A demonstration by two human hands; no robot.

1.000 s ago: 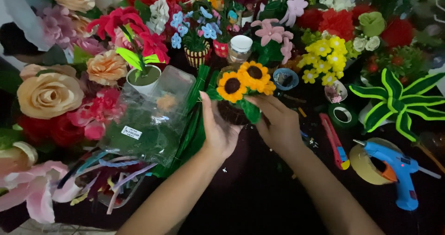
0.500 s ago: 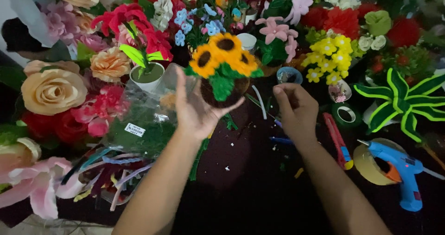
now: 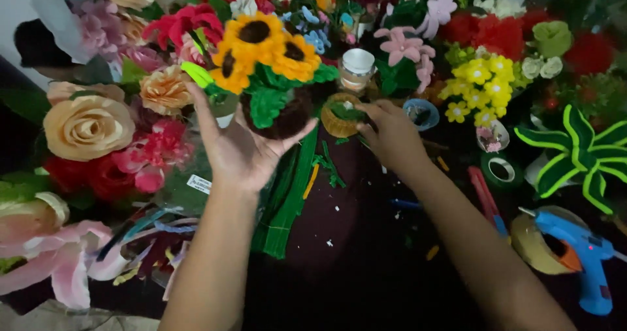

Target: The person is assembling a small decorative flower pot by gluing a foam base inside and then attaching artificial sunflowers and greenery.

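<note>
Blooms crowd the dark table [image 3: 366, 265] on every side, most of them fuzzy chenille or soft folded paper: a big peach rose [image 3: 88, 127] at left, a yellow cluster [image 3: 480, 86] at right, striped green leaves [image 3: 581, 154] beyond it. From my remote seat I see a bundle of green pipe-cleaner stems [image 3: 287, 194] lying straight down the middle. My left hand [image 3: 238, 148] is spread wide, palm up, cupping the sunflower pot [image 3: 268, 69] from below; its three plush yellow heads with dark centres sit above crinkled green leaves and a round dark base. Against half a second ago, that pot has risen and swung left, nearer the camera. My right hand [image 3: 392, 135] has travelled forward and now curls its fingers onto a small woven basket [image 3: 339, 115] with green filling; whether it grips I cannot tell. A blue glue gun [image 3: 581, 252] lies at far right. A clear bag carries a small white rectangular label [image 3: 199, 184] just below my left wrist.
</note>
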